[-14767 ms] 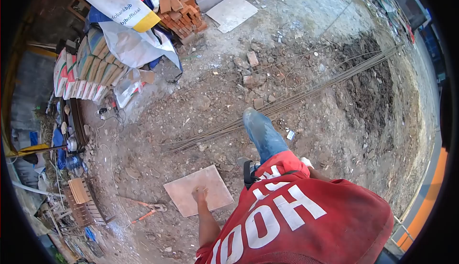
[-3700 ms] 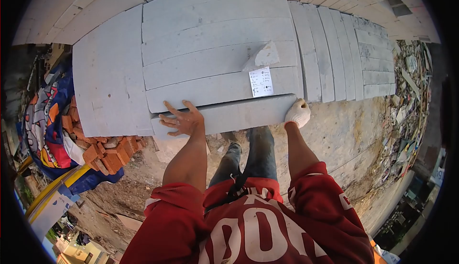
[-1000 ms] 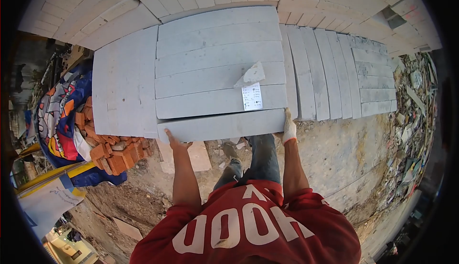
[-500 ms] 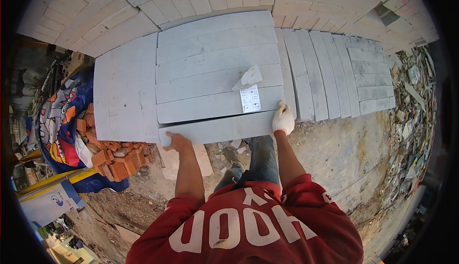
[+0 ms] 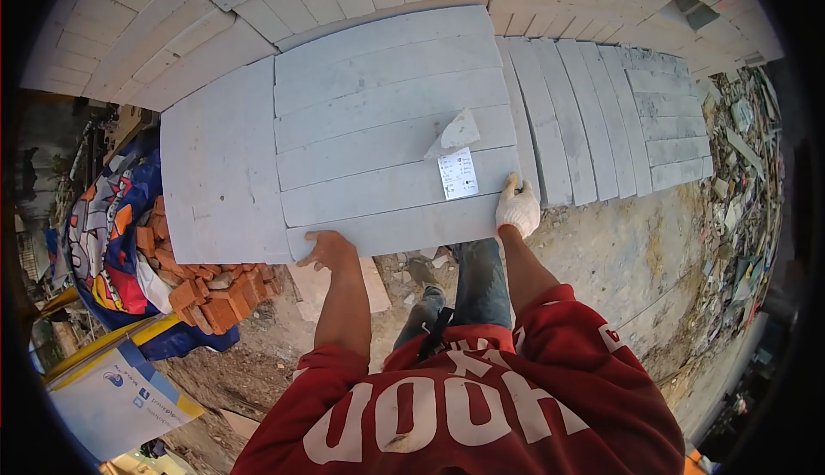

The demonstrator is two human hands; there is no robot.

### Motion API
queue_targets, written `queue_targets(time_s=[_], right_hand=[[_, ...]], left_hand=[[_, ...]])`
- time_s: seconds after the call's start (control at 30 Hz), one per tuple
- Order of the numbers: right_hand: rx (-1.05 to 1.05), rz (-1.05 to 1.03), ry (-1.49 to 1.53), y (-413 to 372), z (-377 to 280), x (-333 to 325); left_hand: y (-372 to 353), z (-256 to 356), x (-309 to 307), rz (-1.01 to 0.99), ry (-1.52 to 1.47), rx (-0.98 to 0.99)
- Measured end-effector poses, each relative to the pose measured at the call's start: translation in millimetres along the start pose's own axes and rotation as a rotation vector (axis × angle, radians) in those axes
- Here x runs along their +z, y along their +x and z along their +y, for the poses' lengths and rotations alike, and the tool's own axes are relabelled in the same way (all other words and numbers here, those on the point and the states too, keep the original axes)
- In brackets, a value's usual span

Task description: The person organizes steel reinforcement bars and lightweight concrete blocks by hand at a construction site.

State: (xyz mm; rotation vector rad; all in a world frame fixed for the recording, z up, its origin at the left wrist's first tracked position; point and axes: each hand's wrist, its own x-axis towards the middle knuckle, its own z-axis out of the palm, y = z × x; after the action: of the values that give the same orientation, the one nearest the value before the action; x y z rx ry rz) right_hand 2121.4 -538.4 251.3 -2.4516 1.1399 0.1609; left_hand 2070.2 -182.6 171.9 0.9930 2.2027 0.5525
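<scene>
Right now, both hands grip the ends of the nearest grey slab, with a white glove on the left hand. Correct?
No. The head view shows the white glove on the right hand; the left hand is bare. Both grip the nearest slab.

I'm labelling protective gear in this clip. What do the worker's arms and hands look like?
The left hand is bare; the right hand wears a white knitted work glove with a snug cuff. Both forearms are uncovered. The red sleeves end near the elbows, part of a red top with large white block letters.
</scene>
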Motion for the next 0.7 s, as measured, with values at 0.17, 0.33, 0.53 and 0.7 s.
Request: queue_targets(time_s=[0.17, 0.33, 0.53, 0.7], right_hand=[[0.030, -0.028, -0.037, -4.5, -8.6, -5.9], [0.038, -0.005, -0.043, -2.6, -6.5, -1.6], [0.019, 0.023, -0.055, 0.3, -2.5, 5.5], [0.038, 0.012, -0.073, -0.9, -4.9, 3.5]], left_hand=[[59.4, -26.6, 43.5, -0.210, 1.340, 0.214], [50.9, -11.3, 47.0, 0.197, 0.241, -0.083], [104.2, -42.7, 83.3, 0.448, 0.092, 0.057], [154.3, -88.1, 96.6, 0.525, 0.242, 0.020]])
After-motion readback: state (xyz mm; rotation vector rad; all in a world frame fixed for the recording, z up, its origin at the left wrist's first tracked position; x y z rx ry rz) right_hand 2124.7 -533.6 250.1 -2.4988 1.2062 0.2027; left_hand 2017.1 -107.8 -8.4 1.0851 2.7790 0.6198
